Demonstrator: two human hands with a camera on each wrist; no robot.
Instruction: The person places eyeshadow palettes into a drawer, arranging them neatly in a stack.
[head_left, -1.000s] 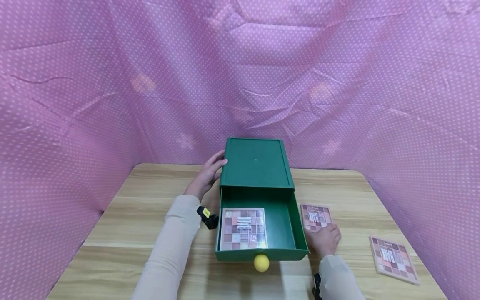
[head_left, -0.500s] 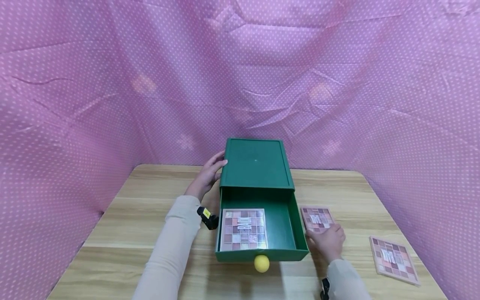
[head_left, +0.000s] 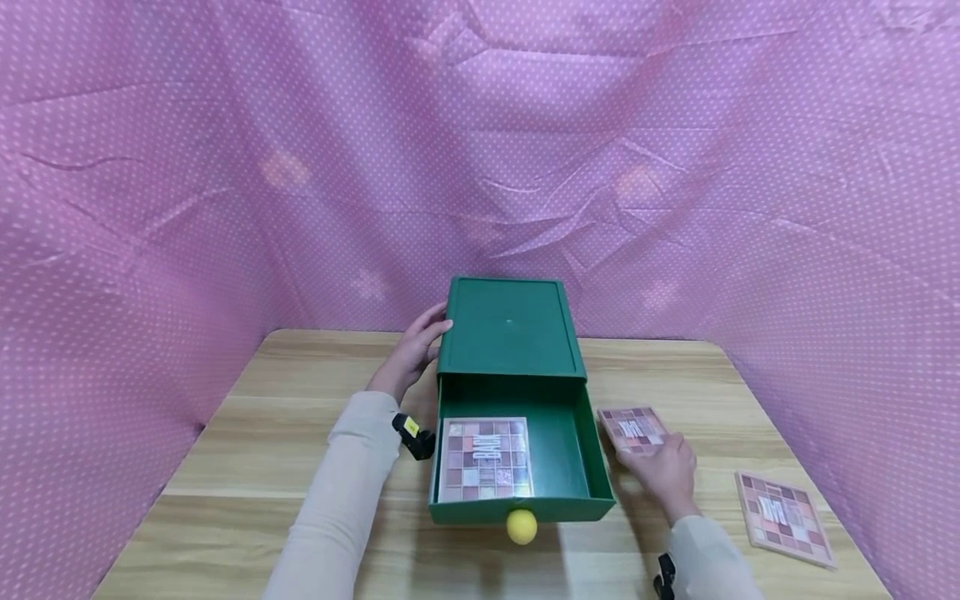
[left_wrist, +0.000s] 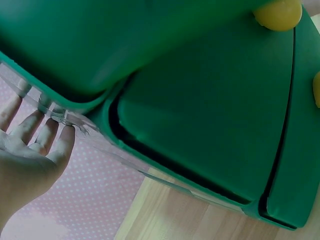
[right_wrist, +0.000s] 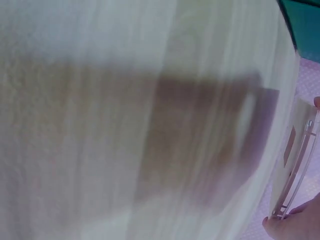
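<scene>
- The table [head_left: 225,492] was noted as the support for the cabinet and one loose palette.
- The cabinet [head_left: 510,329] was placed near the table's far edge. The lower drawers [left_wrist: 210,115] were seen closed from the left wrist.
- The drawer [head_left: 561,454] was found pulled well out, with bare floor left along its right side.
- The left hand [head_left: 408,357] was laid against the cabinet's left side, fingers extended and parted, nothing gripped.
- The right hand [head_left: 666,471] was narrowed on the second palette [head_left: 630,427], which was pinched by opposite edges just right of the drawer and, from its shadow, was judged raised.
- The first palette [head_left: 483,467] was found lying flat in the drawer's left part.
- The third palette [head_left: 783,517] was left untouched on the table, at far right.
- The work was judged part done: one palette inside, two outside.
- The knob [head_left: 522,527] was seen at the drawer front, untouched.
</scene>
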